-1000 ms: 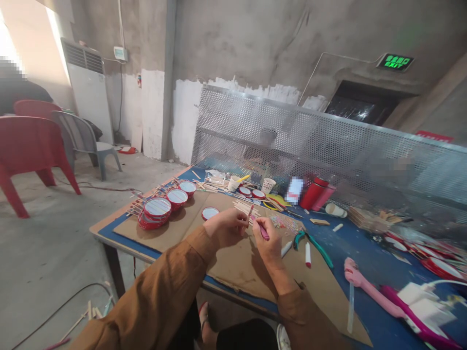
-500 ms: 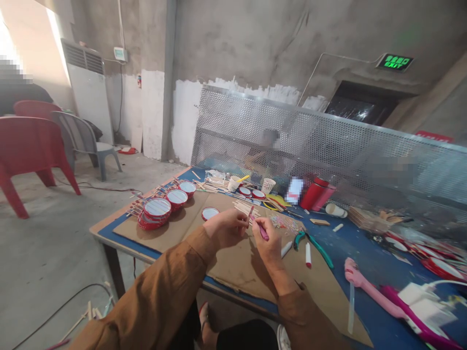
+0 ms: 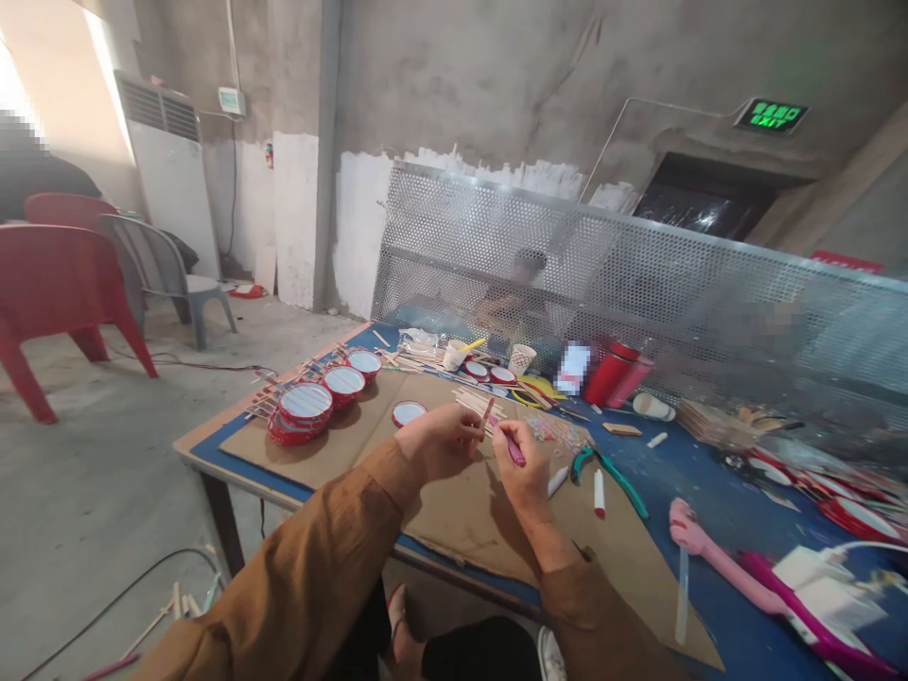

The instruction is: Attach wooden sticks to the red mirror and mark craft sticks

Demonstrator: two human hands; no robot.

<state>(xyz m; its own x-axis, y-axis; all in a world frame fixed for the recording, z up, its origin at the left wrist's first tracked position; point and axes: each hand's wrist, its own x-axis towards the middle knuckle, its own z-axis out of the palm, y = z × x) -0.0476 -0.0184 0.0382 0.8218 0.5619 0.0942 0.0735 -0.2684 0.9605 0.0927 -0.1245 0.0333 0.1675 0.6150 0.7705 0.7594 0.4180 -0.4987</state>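
My left hand (image 3: 441,441) is pinched on a thin wooden stick (image 3: 488,412), held upright with a pinkish upper face. My right hand (image 3: 526,478) grips a pink-purple marker (image 3: 515,451), its near end pointing down and right. The marker's tip is close to the stick; whether they touch I cannot tell. Below both hands lies a brown cardboard sheet (image 3: 454,530). Beyond them is a pile of loose wooden sticks (image 3: 479,399). A white marker with a red end (image 3: 600,494) and teal-handled pliers (image 3: 624,487) lie to the right of my right hand.
Red-rimmed round pieces with white faces (image 3: 305,401) stand at the left, others behind. A phone (image 3: 573,367), a red bottle (image 3: 611,374) and paper cups (image 3: 522,357) line the back. A pink glue gun (image 3: 738,577) lies right. A perforated metal screen (image 3: 638,274) borders the table.
My right hand and the marker have shifted slightly right, away from the stick. The stick is still in my left hand, which has hardly moved.
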